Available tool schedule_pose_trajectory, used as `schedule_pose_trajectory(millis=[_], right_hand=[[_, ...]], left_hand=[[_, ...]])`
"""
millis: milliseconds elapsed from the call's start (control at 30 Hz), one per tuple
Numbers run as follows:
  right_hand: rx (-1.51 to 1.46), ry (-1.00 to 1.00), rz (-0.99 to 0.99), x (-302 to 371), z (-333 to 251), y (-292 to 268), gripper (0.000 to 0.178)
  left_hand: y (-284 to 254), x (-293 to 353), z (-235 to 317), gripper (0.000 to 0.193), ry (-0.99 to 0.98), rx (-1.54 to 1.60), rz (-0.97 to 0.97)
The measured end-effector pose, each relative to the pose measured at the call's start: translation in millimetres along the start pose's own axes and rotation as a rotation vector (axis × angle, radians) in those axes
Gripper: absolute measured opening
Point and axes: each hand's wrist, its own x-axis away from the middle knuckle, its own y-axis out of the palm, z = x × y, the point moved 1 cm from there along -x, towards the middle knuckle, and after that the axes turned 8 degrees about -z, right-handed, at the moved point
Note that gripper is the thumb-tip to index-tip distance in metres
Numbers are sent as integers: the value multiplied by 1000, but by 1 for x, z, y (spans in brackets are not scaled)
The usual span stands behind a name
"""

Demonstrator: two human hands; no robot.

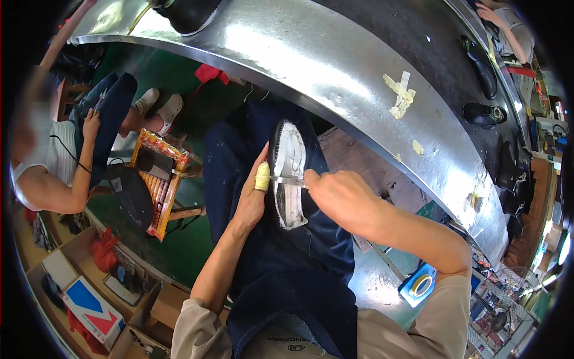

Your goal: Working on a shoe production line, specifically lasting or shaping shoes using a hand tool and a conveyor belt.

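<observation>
On my lap, a black shoe (276,143) lies sole side up, with its white underside (290,206) facing me and stitching along its edge. My left hand (251,194) holds the shoe from its left side. Yellowish tape (262,176) wraps one of its digits. My right hand (338,194) is closed around a thin metal blade (288,180). This blade lies crosswise over the middle of the white underside, its tip toward the taped digit. The tool's handle is hidden inside my fist.
A metal bench (335,66) curves past my knees, with tape strips (399,96) stuck on it. Black shoes (478,66) stand on a dark belt beyond. At left, another person (54,155) sits near a small stool (160,185). A blue box with a tape roll (417,285) lies at lower right.
</observation>
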Motion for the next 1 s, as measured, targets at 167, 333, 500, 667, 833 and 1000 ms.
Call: schedule_pose_trajectory(millis=[167, 333, 500, 667, 833, 1000], right_hand=[[59, -148, 82, -8, -21, 1, 18], [-170, -59, 108, -22, -4, 36, 26], [-468, 45, 257, -25, -23, 72, 29], [-952, 155, 170, -29, -24, 75, 31], [-1360, 237, -87, -14, -3, 46, 32], [-399, -116, -174, -8, 13, 28, 34]], left_hand=[[-9, 9, -3, 56, -34, 73, 70], [-21, 13, -9, 58, -119, 356, 64], [-30, 13, -28, 63, -235, 421, -10], [-14, 14, -30, 56, -82, 167, 155], [-15, 7, -32, 50, 17, -297, 258], [-29, -4, 30, 53, -214, -512, -46]])
